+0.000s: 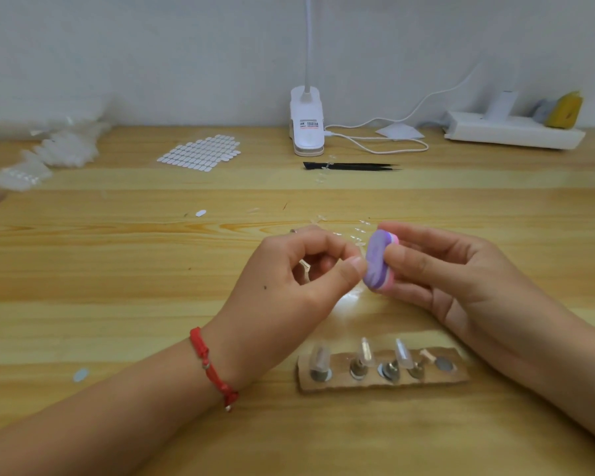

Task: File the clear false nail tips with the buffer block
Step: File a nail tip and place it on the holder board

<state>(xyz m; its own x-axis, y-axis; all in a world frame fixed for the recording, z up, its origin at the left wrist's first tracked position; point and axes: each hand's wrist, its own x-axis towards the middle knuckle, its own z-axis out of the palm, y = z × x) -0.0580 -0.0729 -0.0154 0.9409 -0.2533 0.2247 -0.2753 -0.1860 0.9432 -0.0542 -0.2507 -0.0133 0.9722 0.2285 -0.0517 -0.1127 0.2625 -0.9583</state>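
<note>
Two hands meet above mid-counter, as I see from the head camera. The right hand (454, 269) grips the buffer block (378, 261), thumb across its near side, fingers curled behind, purple face turned left. The left hand (289, 280) pinches a small piece (304, 266), metal glinting inside the curled fingers, at that purple face; whether a clear tip sits on it I cannot tell. Three clear nail tips (402, 353) stand upright on studs in a cardboard strip (461, 372) just near of the hands, apart from them. Far of the hands, a band of the counter (117, 304) carries loose clear tips (359, 231), then black tweezers (354, 165). A clamp lamp (306, 121) and power strip (512, 130) line the far edge at the wall; a sticker sheet (200, 152) lies far left.
</note>
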